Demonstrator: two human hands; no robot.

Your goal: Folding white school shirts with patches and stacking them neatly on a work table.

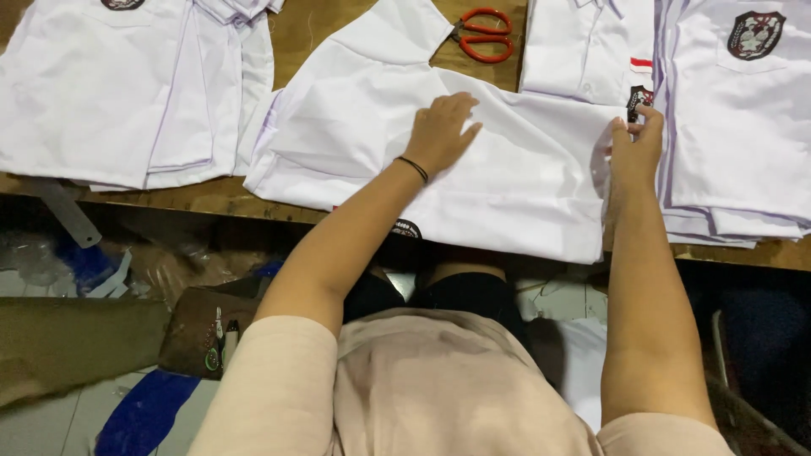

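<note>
A white shirt (507, 181) lies spread across the wooden table (220, 196) in front of me, its near edge hanging over the table's front. My left hand (441, 133) rests flat on the shirt's middle, fingers apart, a black band on the wrist. My right hand (636, 145) pinches the shirt's right edge between thumb and fingers, beside a stack of white shirts (743, 127).
More folded white shirts (110, 93) lie at the left, and one at the back right (583, 51). Orange-handled scissors (483, 35) sit at the table's far side. Below the table's edge are a brown pouch (198, 329) with pens and blue scraps (144, 414).
</note>
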